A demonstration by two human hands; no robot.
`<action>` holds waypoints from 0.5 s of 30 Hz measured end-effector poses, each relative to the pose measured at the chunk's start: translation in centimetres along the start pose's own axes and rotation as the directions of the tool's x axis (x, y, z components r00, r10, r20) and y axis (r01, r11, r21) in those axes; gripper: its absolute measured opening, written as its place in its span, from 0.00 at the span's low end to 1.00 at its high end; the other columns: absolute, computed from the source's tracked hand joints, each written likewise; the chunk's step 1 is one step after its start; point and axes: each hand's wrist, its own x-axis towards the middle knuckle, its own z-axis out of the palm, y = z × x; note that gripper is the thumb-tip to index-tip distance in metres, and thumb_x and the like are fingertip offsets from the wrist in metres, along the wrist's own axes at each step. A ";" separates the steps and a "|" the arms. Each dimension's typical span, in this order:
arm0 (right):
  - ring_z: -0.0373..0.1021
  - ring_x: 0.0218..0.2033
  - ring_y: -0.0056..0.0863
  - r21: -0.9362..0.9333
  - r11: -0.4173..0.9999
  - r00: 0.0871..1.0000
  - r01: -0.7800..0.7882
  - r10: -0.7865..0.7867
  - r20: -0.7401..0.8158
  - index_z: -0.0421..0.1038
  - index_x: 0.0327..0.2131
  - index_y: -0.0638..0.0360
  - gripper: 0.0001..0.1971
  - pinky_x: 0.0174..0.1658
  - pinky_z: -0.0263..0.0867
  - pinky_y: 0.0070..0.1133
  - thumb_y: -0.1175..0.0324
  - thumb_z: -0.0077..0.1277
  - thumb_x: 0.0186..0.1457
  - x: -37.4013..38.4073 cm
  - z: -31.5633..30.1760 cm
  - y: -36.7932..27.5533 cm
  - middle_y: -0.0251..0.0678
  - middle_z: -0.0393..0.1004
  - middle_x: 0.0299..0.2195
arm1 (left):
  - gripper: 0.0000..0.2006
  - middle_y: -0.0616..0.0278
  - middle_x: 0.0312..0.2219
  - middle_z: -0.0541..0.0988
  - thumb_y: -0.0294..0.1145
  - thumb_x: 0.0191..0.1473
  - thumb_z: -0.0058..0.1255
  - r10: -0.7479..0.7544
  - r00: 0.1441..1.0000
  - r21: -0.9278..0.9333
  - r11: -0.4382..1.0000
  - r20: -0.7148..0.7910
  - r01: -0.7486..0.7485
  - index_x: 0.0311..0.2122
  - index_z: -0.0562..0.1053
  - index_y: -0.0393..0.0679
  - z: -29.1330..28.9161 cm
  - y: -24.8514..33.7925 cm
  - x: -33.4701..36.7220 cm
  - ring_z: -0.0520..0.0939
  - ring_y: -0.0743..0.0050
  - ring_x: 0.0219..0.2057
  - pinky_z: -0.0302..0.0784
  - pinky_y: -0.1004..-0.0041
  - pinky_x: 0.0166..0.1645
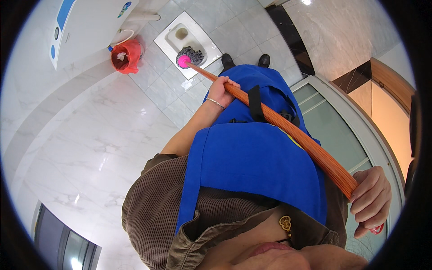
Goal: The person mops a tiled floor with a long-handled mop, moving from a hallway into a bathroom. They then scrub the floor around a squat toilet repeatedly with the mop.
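Nearest the camera, a brown jacket (153,211) is framing a gold pendant (285,223), with a blue apron (256,157) covering its front. Beyond, at the left, a red-lined bin (126,56) is standing beside the wall, probably tucked there to stay out of the way of the feet. Further right, a grey mop head (195,56) with a pink collar is sitting over the near end of the squat toilet (211,50), toward its left edge. The left hand (219,92) is wrapping its fingers around the lower part of the mop handle (294,135), so the head is lying well beyond those fingertips. The handle is slanting across the apron to the right hand (371,198), whose fingers are curling closed around its upper end. This wide-set grip is probably steadying the long pole. Behind the handle, a glass door (339,126) is filling the right side.
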 end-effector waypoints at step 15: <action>0.71 0.18 0.17 -0.014 1.000 0.999 -0.019 0.020 0.034 0.69 0.21 0.49 0.15 0.30 0.71 0.16 0.53 0.63 0.39 0.0 -0.1 -0.5 0.24 0.72 0.15 | 0.08 0.60 0.20 0.64 0.25 0.54 0.38 0.011 1.000 0.009 1.000 -0.004 -0.011 0.23 0.61 0.38 0.1 0.0 -0.3 0.67 0.67 0.24 0.70 0.67 0.36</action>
